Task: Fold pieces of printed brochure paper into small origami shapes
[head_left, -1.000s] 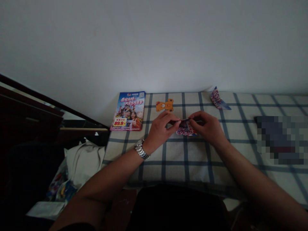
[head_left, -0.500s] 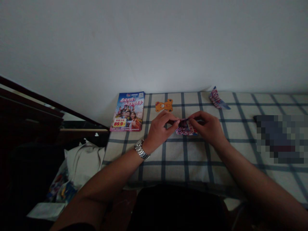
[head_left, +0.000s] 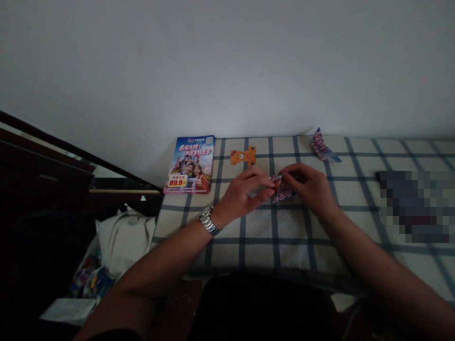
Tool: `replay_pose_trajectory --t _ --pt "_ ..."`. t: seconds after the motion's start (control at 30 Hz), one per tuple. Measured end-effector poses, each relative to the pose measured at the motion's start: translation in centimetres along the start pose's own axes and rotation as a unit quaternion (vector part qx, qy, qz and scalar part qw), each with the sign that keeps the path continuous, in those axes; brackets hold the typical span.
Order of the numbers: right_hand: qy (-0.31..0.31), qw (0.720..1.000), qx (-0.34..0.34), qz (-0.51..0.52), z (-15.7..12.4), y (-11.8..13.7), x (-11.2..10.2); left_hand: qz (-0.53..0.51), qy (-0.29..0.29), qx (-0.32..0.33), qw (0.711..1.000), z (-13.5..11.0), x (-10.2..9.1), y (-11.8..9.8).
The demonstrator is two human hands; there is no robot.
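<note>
Between my hands is a small folded paper [head_left: 282, 194], printed in pink, white and blue, held just above the checked cloth [head_left: 258, 241]. My left hand [head_left: 247, 192], with a silver watch on its wrist, pinches the paper's left side between thumb and fingers. On the other side my right hand [head_left: 308, 187] grips the upper right edge, thumb against fingers. Part of the paper is hidden behind the fingertips. A folded paper piece [head_left: 322, 147] with similar printing stands farther back, near the wall.
A stack of printed flyers [head_left: 190, 163] lies at the back left. Behind my left hand is an orange bear-shaped cutout [head_left: 243, 156]. A pixelated dark object [head_left: 408, 199] rests at the right. White bags [head_left: 124, 239] sit below the cloth's left edge.
The folded paper has turned and tilted, and looks narrower. My left hand has shifted slightly right with its fingers closer to the right hand. The right hand stays nearly in place.
</note>
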State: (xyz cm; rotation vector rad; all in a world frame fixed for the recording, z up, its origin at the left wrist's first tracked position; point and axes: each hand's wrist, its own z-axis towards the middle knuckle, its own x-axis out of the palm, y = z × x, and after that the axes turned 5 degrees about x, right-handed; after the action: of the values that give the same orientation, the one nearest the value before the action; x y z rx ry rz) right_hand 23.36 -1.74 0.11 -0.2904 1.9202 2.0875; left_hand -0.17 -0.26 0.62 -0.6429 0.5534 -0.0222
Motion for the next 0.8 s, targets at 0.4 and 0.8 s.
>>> replay_pose_trajectory --t 0.4,0.8 --pt "0.06 0.998 -0.017 0.032 -0.6 1.1 0.3 -0.091 0.036 -0.156 0.983 -0.1 0.8 1.2" --pt "0.092 0.993 -0.004 0.069 -0.6 1.2 0.1 -0.114 0.041 -0.159 0.98 0.0 0.7 1.0"
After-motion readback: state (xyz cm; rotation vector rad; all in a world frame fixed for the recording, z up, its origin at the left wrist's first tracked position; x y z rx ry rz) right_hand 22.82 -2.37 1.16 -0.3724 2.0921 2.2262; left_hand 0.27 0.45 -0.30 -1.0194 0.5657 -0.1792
